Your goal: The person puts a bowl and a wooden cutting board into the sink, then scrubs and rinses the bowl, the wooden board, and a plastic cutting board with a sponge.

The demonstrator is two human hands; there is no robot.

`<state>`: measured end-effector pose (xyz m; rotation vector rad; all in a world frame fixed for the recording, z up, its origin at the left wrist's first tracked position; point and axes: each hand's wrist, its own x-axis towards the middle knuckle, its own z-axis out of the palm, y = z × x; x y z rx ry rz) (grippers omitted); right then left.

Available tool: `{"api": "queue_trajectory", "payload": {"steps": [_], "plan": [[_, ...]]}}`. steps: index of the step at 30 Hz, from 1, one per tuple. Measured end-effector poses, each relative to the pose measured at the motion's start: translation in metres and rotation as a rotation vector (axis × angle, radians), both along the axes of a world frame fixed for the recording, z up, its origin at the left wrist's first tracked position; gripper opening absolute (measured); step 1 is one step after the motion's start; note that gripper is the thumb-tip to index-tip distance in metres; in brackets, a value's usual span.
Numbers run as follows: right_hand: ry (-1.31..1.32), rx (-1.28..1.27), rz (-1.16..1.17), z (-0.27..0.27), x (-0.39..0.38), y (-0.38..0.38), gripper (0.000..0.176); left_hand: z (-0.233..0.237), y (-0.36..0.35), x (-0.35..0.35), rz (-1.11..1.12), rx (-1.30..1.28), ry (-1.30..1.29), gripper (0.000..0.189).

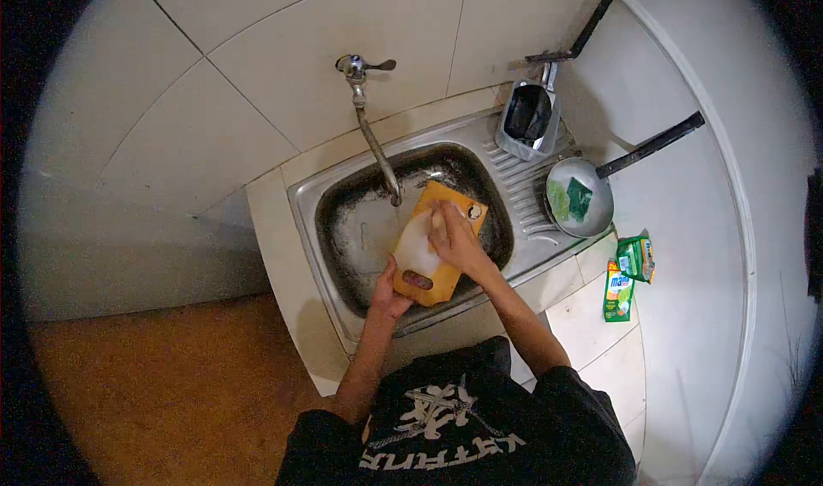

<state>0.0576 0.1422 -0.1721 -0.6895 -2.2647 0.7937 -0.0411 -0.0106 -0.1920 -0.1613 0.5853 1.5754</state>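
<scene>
The left hand (392, 294) grips the yellow board (447, 277) over the sink (364, 246), nearer the sink's right edge — the right hand (455, 236), curled on foam (417, 246), holds what I can't tell. Slick suds could make the board slip.

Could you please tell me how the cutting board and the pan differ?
The cutting board is orange and angular; the pan is grey and round. The board has a slot; the pan, a long black handle. The left hand holds the board over the sink; the pan sits unheld, with green scourers inside.
</scene>
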Motion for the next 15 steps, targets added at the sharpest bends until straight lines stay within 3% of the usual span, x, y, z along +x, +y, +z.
{"api": "queue_trajectory", "payload": {"steps": [1,3,4,6,8,9,11,13,15], "plan": [[-0.003,-0.001,0.004,0.016,0.003,-0.008,0.039,0.001,-0.001,-0.001,-0.013,0.03,-0.022,0.05],[-0.22,-0.421,0.174,0.044,0.012,-0.027,0.045,0.004,0.001,0.0,-0.029,0.063,-0.05,0.048],[-0.223,-0.419,0.172,0.043,0.014,-0.034,0.045,0.005,0.003,0.001,-0.002,0.051,-0.004,0.045],[-0.28,-0.027,0.308,0.041,0.014,-0.047,0.05,-0.012,0.003,0.0,0.026,0.038,0.044,0.043],[-0.319,-0.001,0.269,0.02,0.011,-0.045,0.052,-0.061,-0.004,-0.005,-0.053,0.234,-0.265,0.039],[-0.361,0.027,0.227,0.01,0.01,-0.043,0.054,-0.057,-0.005,-0.002,-0.056,0.23,-0.264,0.039],[-0.35,0.102,0.237,0.004,0.005,-0.025,0.053,-0.036,-0.001,0.01,0.024,-0.044,-0.075,0.041],[-0.34,0.183,0.248,0.005,0.003,-0.006,0.053,-0.018,0.001,0.012,-0.02,-0.016,-0.041,0.043],[-0.423,0.106,0.019,0.01,0.007,0.007,0.052,-0.015,0.0,0.012,-0.05,0.013,-0.011,0.045]]}}
